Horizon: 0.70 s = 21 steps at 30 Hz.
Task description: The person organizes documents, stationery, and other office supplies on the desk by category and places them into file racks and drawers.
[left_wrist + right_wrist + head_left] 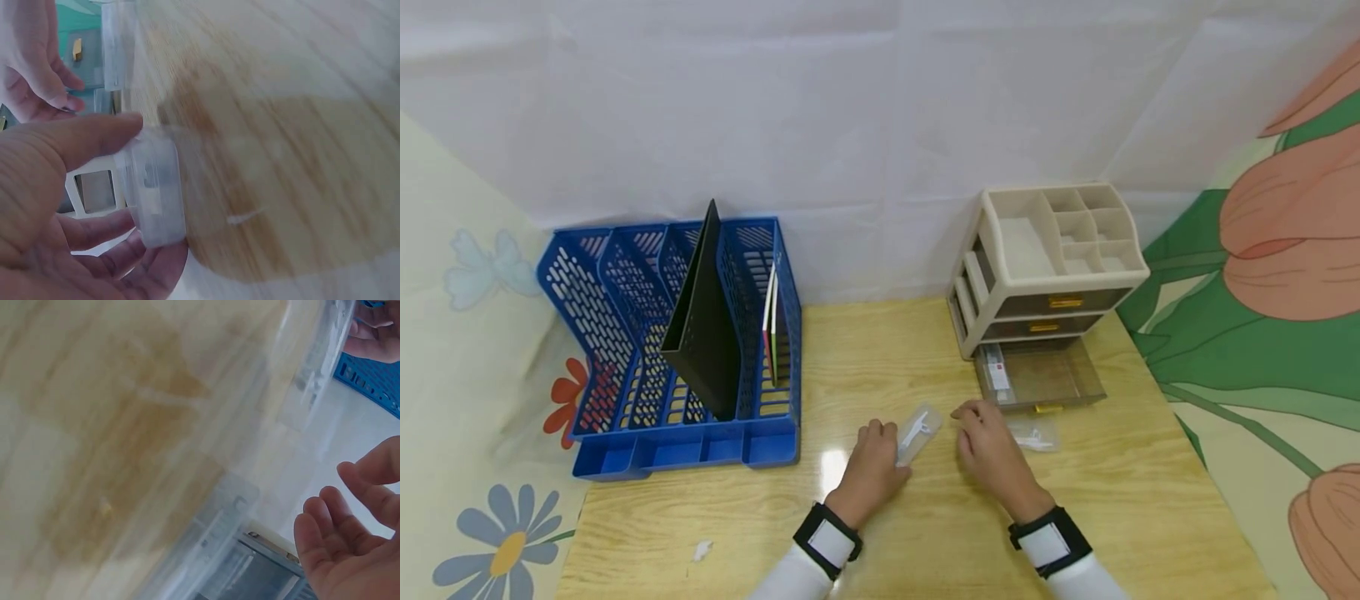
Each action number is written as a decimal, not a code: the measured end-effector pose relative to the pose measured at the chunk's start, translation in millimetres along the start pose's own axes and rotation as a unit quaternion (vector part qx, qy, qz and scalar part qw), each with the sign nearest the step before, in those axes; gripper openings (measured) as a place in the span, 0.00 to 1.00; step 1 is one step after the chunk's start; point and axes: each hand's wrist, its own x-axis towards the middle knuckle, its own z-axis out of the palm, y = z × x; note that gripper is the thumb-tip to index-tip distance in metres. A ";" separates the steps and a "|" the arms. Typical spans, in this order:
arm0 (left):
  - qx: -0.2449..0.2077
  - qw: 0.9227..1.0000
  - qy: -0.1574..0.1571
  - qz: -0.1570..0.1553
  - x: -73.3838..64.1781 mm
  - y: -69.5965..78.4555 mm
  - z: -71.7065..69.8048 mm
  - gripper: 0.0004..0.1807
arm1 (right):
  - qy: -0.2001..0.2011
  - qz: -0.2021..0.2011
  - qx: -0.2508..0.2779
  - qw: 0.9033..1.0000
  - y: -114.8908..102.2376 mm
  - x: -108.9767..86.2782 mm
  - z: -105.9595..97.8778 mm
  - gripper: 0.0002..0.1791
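My left hand (pixel 872 467) grips a small clear plastic case (pixel 919 435) with a slim white item inside. In the left wrist view the thumb lies along one end of this case (pixel 156 194) and the fingers curl at the other. To its right is my right hand (pixel 992 454), fingers loosely bent and holding nothing; in the right wrist view the thumb and forefinger (pixel 369 487) come close together. A second clear case (pixel 1037 435) with white contents lies on the table just right of that hand, in front of a pulled-out drawer (pixel 1060 375).
The drawer belongs to a beige desktop organizer (pixel 1067 287); a white-labelled clear pack (pixel 997 372) lies in its left side. At left stands a blue file rack (pixel 685 450) with a black folder (pixel 707 342) and thin booklets (pixel 771 329). A white scrap (pixel 702 550) lies near the front.
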 end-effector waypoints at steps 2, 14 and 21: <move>0.007 1.000 0.002 0.003 -0.5 0.0 0.3 0.26 | 0.000 -0.002 0.006 1.000 -1.7 -0.8 1.4 0.11; 0.051 0.977 0.093 0.184 -0.8 -13.5 -22.8 0.29 | -0.129 0.026 0.071 0.989 -15.9 10.5 -19.2 0.31; 0.040 0.958 0.108 0.264 5.1 -7.8 -45.7 0.28 | -0.143 -0.049 0.037 0.988 -25.1 15.2 -24.8 0.32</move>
